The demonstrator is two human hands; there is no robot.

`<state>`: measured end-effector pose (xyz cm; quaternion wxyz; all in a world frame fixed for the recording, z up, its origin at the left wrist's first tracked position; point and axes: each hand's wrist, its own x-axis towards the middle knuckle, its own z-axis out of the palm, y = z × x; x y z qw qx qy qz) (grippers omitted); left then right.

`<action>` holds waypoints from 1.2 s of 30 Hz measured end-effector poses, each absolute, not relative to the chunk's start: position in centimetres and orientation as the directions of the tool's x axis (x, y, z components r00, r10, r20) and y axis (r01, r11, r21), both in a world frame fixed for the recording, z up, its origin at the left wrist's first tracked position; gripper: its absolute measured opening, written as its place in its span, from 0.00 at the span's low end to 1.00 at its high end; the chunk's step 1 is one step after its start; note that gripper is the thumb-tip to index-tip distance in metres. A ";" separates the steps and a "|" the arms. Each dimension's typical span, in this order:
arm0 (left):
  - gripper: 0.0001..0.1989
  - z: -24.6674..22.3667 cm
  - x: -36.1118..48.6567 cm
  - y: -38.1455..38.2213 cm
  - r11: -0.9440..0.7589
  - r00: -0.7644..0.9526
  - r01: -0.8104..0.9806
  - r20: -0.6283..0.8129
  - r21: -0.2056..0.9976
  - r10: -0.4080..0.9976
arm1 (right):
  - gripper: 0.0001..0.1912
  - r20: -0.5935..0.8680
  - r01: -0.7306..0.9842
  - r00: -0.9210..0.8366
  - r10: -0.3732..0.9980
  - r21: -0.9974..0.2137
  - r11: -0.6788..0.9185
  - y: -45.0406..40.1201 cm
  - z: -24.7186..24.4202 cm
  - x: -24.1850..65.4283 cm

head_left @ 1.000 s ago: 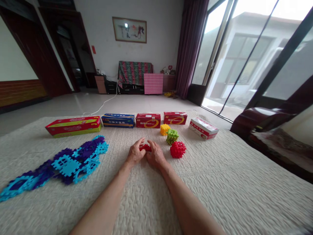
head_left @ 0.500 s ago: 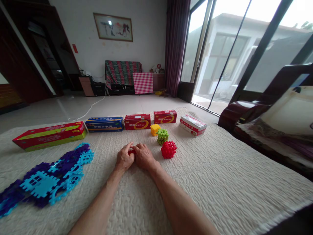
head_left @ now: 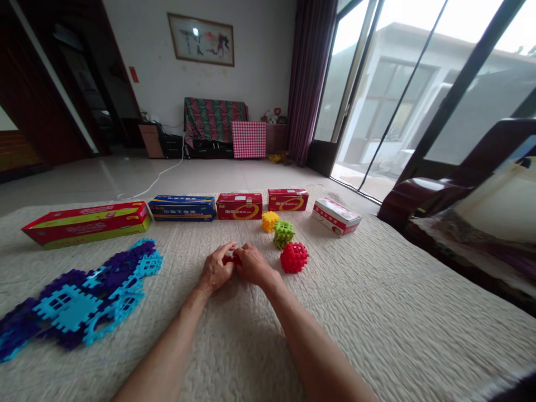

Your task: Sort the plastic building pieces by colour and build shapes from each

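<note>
Both hands meet at the middle of the quilted cloth. My left hand [head_left: 218,269] has its fingers wrapped round a small red piece [head_left: 228,259], mostly hidden between the hands. My right hand [head_left: 252,263] grips the same red piece from the other side, fingers bent over it. Just right of my right hand lies a red toothed block ball [head_left: 294,257]. Behind it stand a green block cube [head_left: 283,234] and a yellow one [head_left: 270,221], close together in a slanting row.
Purple and light-blue toothed plates [head_left: 73,307] are heaped at the left. Across the back of the quilted cloth [head_left: 377,312] stand a long red-green box [head_left: 87,223], a blue box [head_left: 182,208], red boxes [head_left: 239,206] and a white-red box [head_left: 336,216].
The view has shifted slightly, so most things appear a little further right. Both hands still hold the red piece; the right hand's fingers are drawn in more and its wrist is raised.
</note>
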<state>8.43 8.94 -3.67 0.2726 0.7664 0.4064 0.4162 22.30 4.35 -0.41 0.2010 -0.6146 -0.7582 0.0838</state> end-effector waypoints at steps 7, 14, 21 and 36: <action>0.21 -3.3 7.7 9.2 -0.308 0.064 0.156 0.302 0.938 0.951 | 0.13 0.232 0.903 -0.107 0.967 -0.385 0.193 3.4 1.1 21.9; 0.17 -3.4 7.8 9.3 -0.317 0.062 0.308 0.313 0.897 0.948 | 0.17 0.366 0.907 -0.099 0.925 -0.350 0.236 0.4 5.6 25.6; 0.16 -3.3 8.1 9.2 -0.333 0.065 0.390 0.335 0.858 0.940 | 0.14 0.385 0.919 -0.065 0.921 -0.336 0.206 -2.1 6.2 32.6; 0.15 -3.2 8.3 8.9 -0.342 0.049 0.409 0.353 0.846 0.934 | 0.21 0.438 0.893 -0.083 0.895 -0.365 0.262 -3.2 5.8 36.3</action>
